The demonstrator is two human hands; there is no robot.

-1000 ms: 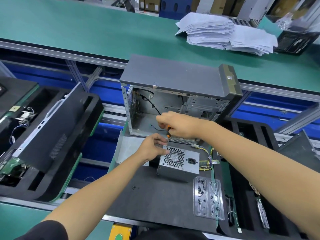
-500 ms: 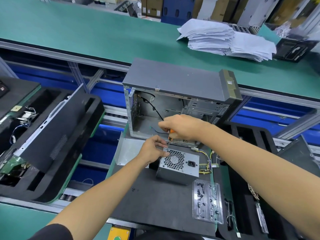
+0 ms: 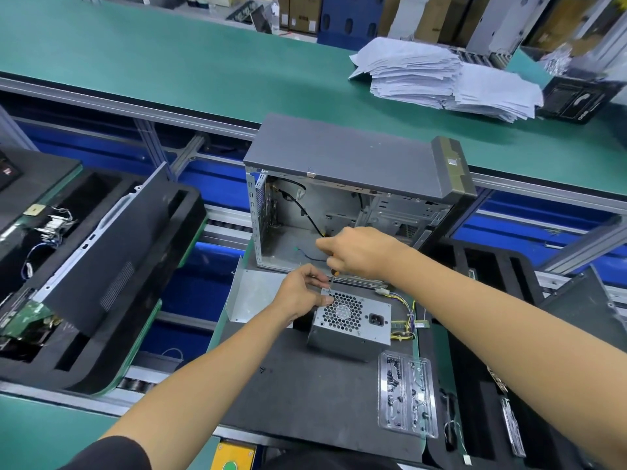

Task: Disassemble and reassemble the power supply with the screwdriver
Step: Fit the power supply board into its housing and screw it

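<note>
Below the right grip (image 3: 356,252), the screwdriver (image 3: 333,279) meets the power supply (image 3: 353,322).

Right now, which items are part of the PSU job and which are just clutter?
In use: power supply; screwdriver in right hand, tip at its top left corner; left hand steadying it; screw tray.

Lying about: open PC case; paper stack; black foam trays.

paper stack (image 3: 448,79) on green bench (image 3: 169,56) | clear parts tray (image 3: 405,393) on black mat (image 3: 305,395)
</note>
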